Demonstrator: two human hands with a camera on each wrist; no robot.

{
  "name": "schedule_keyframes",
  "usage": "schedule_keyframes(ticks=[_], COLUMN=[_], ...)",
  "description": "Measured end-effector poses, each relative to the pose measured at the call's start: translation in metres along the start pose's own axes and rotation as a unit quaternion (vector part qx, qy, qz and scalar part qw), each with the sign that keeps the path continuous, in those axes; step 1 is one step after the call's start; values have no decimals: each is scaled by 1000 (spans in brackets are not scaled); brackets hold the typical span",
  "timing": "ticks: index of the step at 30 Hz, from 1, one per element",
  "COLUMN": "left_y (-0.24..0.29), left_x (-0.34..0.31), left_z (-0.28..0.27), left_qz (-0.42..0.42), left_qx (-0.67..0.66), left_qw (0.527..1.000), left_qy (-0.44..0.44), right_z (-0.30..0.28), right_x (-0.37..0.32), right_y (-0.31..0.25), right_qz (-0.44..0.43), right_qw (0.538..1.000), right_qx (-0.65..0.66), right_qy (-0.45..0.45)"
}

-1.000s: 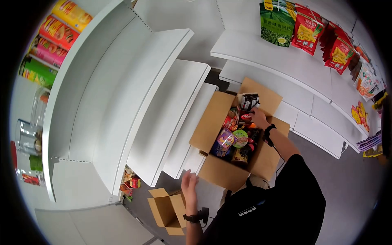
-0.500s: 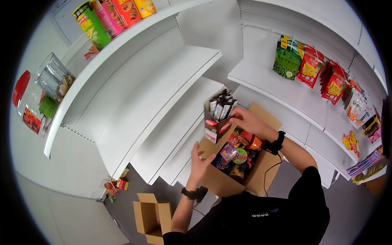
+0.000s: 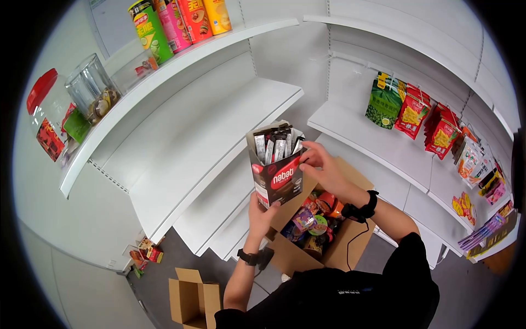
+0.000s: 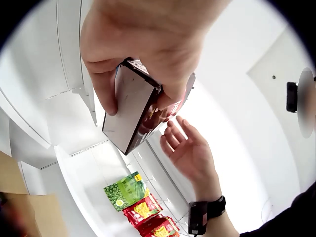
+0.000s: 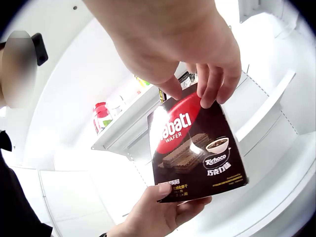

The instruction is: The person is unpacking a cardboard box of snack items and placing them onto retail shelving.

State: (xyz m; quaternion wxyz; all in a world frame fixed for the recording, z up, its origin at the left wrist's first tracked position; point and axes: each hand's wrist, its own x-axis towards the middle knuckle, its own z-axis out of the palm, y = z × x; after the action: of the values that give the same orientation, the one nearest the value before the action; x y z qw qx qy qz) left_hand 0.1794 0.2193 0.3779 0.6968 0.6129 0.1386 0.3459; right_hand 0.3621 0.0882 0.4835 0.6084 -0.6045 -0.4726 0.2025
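Note:
A dark brown box of Nabati wafers [image 3: 283,180] is held up over the shelf edges, its top open and packed with wrapped wafer sticks [image 3: 278,147]. My left hand [image 3: 262,218] grips it at the bottom corner, thumb on the printed front and fingers under the base, as the right wrist view shows. Beside the box's upper right edge is my right hand [image 3: 327,171]. In the left wrist view that hand [image 4: 190,157] has its palm showing and its fingers loosely bent. Its fingertips overlap the box's top rim in the right wrist view.
Below stands an open carton [image 3: 350,241] of packaged snacks and cups. A smaller open carton [image 3: 211,299] is on the floor. White shelves [image 3: 192,142] rise at left, with snack canisters [image 3: 194,21] and jars [image 3: 90,90] on top. Snack bags [image 3: 411,112] hang at right.
The wafer box has come up out of the carton with my right hand and moved left. My left hand has reached over and taken hold of its bottom; the right hand's fingers have loosened.

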Motion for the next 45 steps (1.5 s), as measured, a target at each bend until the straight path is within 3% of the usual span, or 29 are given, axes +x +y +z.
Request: schedule_keyframes(ticks=[1,7,10,16,20,30,40,45], left_y=[6,35,42,65,76,87,99,99], left_x=[1,12,22,44,61,65,33,21], left_z=[-1,3,2,9,9,2,3,-2], left_qz=[-5,7,23,43,49,43,57,56], left_qx=[-4,-14,-3,-1,14,12,-9,-9], left_qw=[1000,1000,998,995,993,997,997,997], left_qy=[0,-22,-53,-91,-109,-62,-57,-45], right_z=[-2,-13,-15,-30,-36,-70,-120,-126], right_x=[-1,13,24,46,60,106,206,257], right_y=[-8,19,5,-15,-29,-66,-125,-156], right_qz=[47,76,72,31,25,-31,-158,-172], right_qw=[999,995,983,979,982,990,986,980], right_qx=[20,-1,104,77,87,102,-52,-85], right_qy=[6,-66,-137,-184,-167,-94,25,55])
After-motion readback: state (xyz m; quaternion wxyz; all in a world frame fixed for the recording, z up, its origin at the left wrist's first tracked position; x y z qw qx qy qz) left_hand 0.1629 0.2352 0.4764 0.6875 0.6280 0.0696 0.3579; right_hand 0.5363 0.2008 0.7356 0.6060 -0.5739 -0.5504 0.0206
